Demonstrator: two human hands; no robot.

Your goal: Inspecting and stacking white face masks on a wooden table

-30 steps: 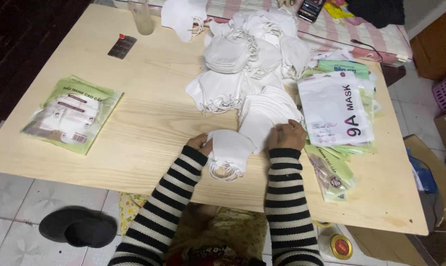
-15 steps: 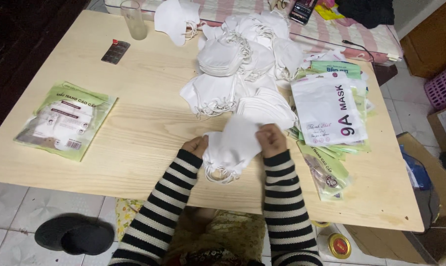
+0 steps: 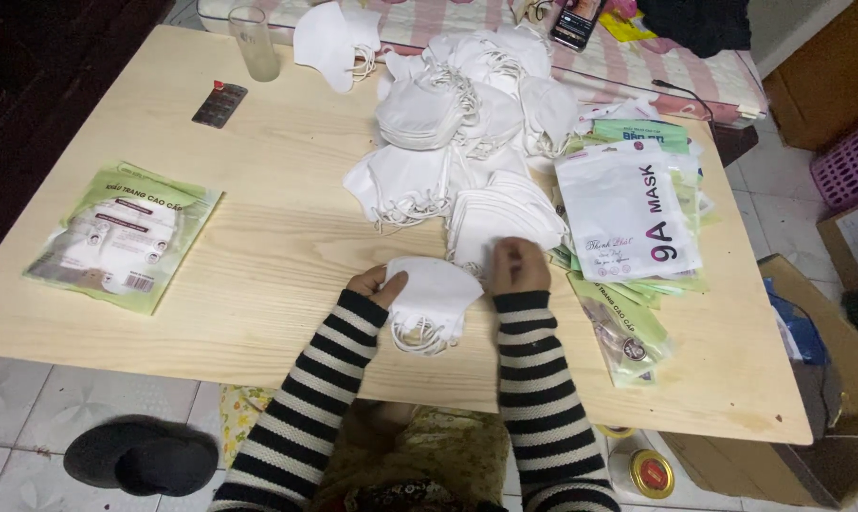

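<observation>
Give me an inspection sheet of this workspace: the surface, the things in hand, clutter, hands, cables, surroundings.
Surface: pale wooden table.
Things in hand: small stack of white masks, ear loops hanging at the table's near edge.
Clutter: mask heap, white pouch, green pouches, filled green pack, glass, blister strip.
Hands: left hand grips the stack's left edge; right hand rests on the fanned masks.
Cables: thin dark cord at far edge.
Surroundings: tiled floor, dark slippers, cardboard box.

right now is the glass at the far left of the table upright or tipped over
Upright. The clear glass stands on its base on the wooden table, rim up; whether anything is in it, cannot tell.
</observation>
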